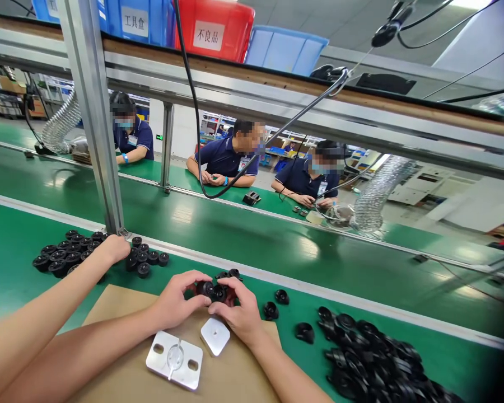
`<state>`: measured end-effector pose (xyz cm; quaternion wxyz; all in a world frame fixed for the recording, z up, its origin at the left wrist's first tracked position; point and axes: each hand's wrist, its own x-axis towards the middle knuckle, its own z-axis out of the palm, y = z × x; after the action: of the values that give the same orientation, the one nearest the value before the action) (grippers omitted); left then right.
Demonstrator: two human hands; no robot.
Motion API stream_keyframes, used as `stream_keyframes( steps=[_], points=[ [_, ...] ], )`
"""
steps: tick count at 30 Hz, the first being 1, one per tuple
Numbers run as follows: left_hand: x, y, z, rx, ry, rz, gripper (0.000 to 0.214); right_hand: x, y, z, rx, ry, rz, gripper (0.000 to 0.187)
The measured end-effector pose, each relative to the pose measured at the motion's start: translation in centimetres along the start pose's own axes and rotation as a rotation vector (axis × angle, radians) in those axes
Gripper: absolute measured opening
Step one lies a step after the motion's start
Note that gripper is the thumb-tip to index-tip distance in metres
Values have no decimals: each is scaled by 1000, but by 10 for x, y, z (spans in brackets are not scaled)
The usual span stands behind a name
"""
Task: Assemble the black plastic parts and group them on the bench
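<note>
Over the brown board (121, 313), my left hand (178, 299) is closed around a black round part (204, 288). My right hand (239, 308) grips a second black part (219, 293) right up against the first. Fingers cover much of both pieces, so I cannot tell whether they are joined. Just below my hands lies a small silver metal block (215, 336) with rounded corners and a hole. A silver rectangular plate (159, 358) with two slots and a round recess lies to its left.
Another person's hand (116, 248) reaches from the left into a group of black round parts (59, 256). A heap of black parts (369, 358) lies at right, with loose ones (304, 332) nearby. A metal post (93, 112) rises behind. Co-workers (227, 159) sit across the green line.
</note>
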<state>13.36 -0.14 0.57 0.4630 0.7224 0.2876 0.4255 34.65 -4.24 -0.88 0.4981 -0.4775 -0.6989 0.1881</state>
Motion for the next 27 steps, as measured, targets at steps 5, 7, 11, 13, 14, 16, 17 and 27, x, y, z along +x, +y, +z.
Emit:
stream_keyframes(
  steps=[5,7,11,13,14,16,17,27],
  points=[
    [0,2,-1,16,-17,21,30,-1,-1,3,60,25,69,46],
    [0,3,-1,20,-22,34,30,-2,0,4,97,28,112,49],
    [1,2,-1,30,-27,73,31,-2,0,5,113,18,105,46],
    [1,0,0,32,-23,89,32,-1,-1,4,87,22,27,39],
    [1,-1,0,29,-18,93,32,0,-1,3,71,25,-19,37],
    [1,-3,1,14,-7,94,32,1,-1,2,41,19,-98,33],
    [1,-4,1,6,-1,92,33,1,-1,2,31,14,-124,33],
    [3,-6,-1,-37,-32,31,42,-3,-1,3,-1,19,-123,27]
  ],
)
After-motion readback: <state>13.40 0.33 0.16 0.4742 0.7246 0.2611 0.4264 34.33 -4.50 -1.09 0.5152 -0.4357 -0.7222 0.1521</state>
